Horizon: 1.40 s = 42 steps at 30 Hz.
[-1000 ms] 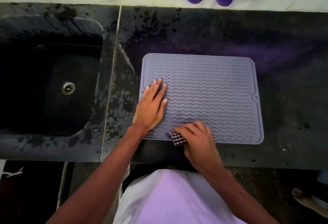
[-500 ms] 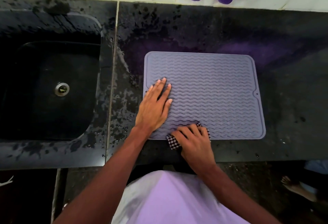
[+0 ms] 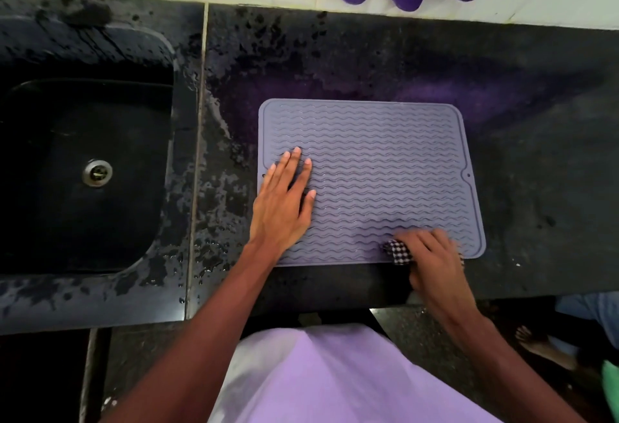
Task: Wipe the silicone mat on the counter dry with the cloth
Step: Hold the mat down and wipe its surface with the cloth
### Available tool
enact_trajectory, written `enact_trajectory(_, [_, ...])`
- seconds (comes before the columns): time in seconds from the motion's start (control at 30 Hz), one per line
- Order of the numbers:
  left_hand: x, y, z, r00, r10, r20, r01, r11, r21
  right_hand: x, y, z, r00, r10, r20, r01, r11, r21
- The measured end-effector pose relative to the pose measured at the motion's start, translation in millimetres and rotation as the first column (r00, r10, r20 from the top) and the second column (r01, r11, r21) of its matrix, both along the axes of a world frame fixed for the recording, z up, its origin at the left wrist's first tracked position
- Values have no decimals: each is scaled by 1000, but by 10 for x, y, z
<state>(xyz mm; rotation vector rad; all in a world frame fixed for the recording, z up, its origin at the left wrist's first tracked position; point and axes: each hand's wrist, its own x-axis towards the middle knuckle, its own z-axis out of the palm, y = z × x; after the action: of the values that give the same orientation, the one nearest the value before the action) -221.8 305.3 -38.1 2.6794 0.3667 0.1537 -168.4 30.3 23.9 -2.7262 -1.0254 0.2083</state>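
Light level: dim overall, with the black surface (image 3: 502,94) swallowing most of it.
Brightest parts: the pale wall strip along the top and the lilac garment at the bottom.
Colour cast: a purple tint lies on the surface beyond the mat (image 3: 368,171).
Glare: small wet glints beside the sink (image 3: 160,141); its basin is near black.
Shadows: soft and short under the left hand (image 3: 281,201).
Blur: the right hand (image 3: 432,258) and cloth (image 3: 398,251) are smeared; the mat's ridges are crisp.
Distortion: straight edges bow toward the frame's corners.
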Motion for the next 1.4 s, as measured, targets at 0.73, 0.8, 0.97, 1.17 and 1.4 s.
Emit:
enact_trajectory(0.73, [-34, -29, -31, 999, 18, -28, -14, 992, 123, 95, -345, -71, 997, 73, 23, -72, 997, -37])
enact_trajectory(0.8, [-31, -31, -25, 999, 20, -24, -17, 992, 125, 249, -591, -46, 1000, 18, -7, -18, 998, -63])
enact_trajectory(0.97, [-30, -53, -27, 1000, 28, 3, -28, 996, 85, 537, -1026, 8, 965, -259, -43, 256, 964, -79])
enact_trajectory(1.17, [-128, -136, -54, 992, 94, 88, -97, 995, 35, 373, -401, 151, 982, -189, 0, 189, 982, 25])
enact_trajectory(1.4, [-151, -124, -64, 994, 92, 67, -95, 994, 51, -289, 762, -65, 970, 239, -51, -238, 971, 23])
